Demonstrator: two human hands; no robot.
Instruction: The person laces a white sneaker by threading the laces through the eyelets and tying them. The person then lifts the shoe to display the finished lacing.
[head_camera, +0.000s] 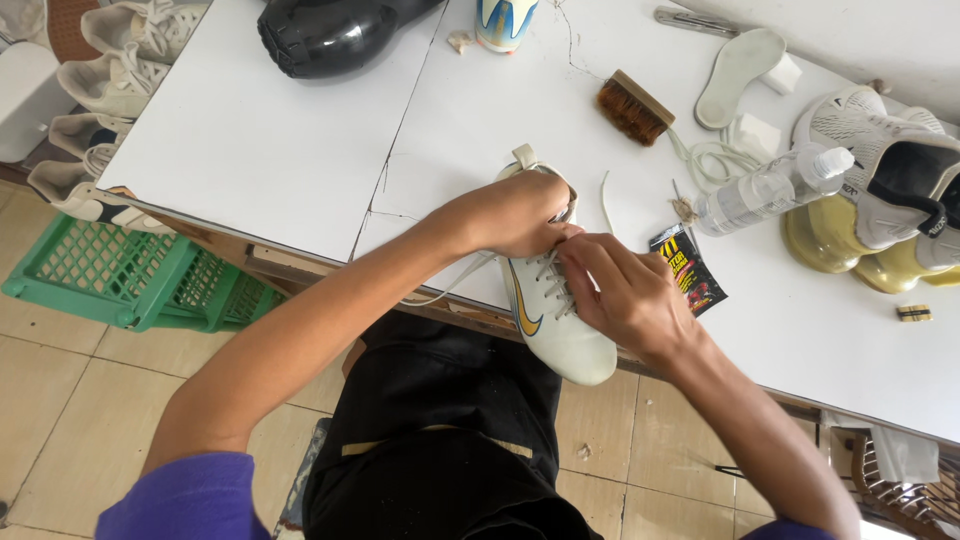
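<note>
White football boot (560, 330) with a gold swoosh-type mark on its side is lying at the near edge of the white table (300, 150), toe poking out past the edge toward the person. Both hands are right on top of it, working at the laces (553, 278).

Left hand (520, 212) sits over the heel end of the boot, fingers curled down tight and pinched around a lace near the top eyelets, so pretty much closed. A loose lace end trails off from under it toward the table edge. Right hand (622, 288) is over the middle of the boot, fingers bent in and fingertips pressed at the lacing, pinching a lace too as far as anyone can tell, only slightly open.

Around them: a small black sachet (688, 268) just beside the right hand, a clear plastic bottle (768, 188) lying further back, a wooden brush (632, 108), a loose insole (738, 62), and a green crate (130, 272) on the floor.
</note>
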